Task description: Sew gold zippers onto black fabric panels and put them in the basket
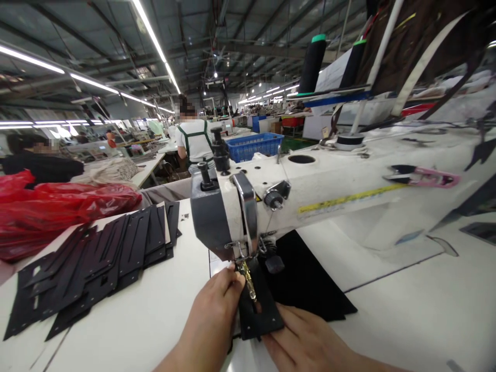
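A black panel (263,323) with small holes and a long slot lies under the needle area of a white sewing machine (333,175). In the slot shows a gold zipper (249,281). My left hand (217,310) pinches the panel's left edge close to the presser foot, thumb and forefinger together. At the near right corner, my right hand (302,336) grips the same panel, its fingers partly beneath it. Black fabric (306,279) lies flat to the right, under the machine arm. The needle tip itself is hidden.
Overlapping black slotted panels (127,243) lie on the white table at left, beside a red plastic bag (70,206). Pink-handled thread snips (430,176) rest on the machine arm. Thread cones (313,64) stand above. Beyond are a blue crate (253,146) and a person (194,134).
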A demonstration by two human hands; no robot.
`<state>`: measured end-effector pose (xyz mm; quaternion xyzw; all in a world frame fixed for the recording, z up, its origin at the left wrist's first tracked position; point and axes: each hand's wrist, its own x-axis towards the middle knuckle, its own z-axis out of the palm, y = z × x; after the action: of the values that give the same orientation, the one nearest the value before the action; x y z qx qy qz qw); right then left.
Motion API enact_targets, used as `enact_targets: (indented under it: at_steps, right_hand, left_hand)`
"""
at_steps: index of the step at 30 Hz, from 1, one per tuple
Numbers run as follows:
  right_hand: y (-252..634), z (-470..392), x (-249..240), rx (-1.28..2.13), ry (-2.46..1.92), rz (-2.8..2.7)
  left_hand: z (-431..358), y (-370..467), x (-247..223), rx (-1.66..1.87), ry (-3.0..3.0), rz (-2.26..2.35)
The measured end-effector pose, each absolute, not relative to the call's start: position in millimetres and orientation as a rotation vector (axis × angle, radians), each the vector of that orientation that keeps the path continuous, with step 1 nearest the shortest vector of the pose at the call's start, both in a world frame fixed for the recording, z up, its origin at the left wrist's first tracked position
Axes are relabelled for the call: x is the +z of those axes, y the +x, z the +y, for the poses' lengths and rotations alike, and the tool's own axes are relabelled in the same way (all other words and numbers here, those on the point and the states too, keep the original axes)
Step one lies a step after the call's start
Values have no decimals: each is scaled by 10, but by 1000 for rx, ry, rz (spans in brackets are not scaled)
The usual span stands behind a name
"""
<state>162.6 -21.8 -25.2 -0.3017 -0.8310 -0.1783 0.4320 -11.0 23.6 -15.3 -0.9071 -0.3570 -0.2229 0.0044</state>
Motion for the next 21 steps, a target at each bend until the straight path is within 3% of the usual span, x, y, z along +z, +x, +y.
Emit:
enact_targets:
  at_steps: [7,12,21]
  right_hand:
    - [1749,-149,-98,-173,-1002,-2222]
    - [1725,206,49,300,-1171,-2289]
    - [1770,355,39,314,-1055,-2437]
  left_hand:
    - [75,-83,-73,-577,-2913,-1319]
    - [-33,-72,-43,-573,-2915,-1306]
    - [-51,-39,-107,-802,-2865,-1348]
